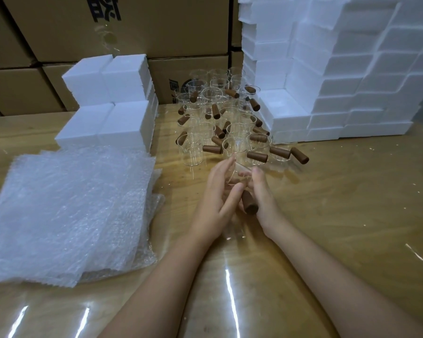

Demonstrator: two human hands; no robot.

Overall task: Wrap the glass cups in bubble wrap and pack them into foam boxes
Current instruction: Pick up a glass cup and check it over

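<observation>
While the left grip [217, 191] and right grip [264, 198] clasp a glass cup [239, 175], tabletop [347, 196] stretches wide rightward.

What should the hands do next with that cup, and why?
Probably carry the glass cup left and set it on the bubble wrap. The left hand and right hand hold it bare, the wrap lies just left, and wrapping comes before the foam boxes.

Left hand [214, 193] & right hand [266, 198] hold glass cup [238, 175], handle [249, 204] twd person; bubble wrap [66, 211] left.
</observation>
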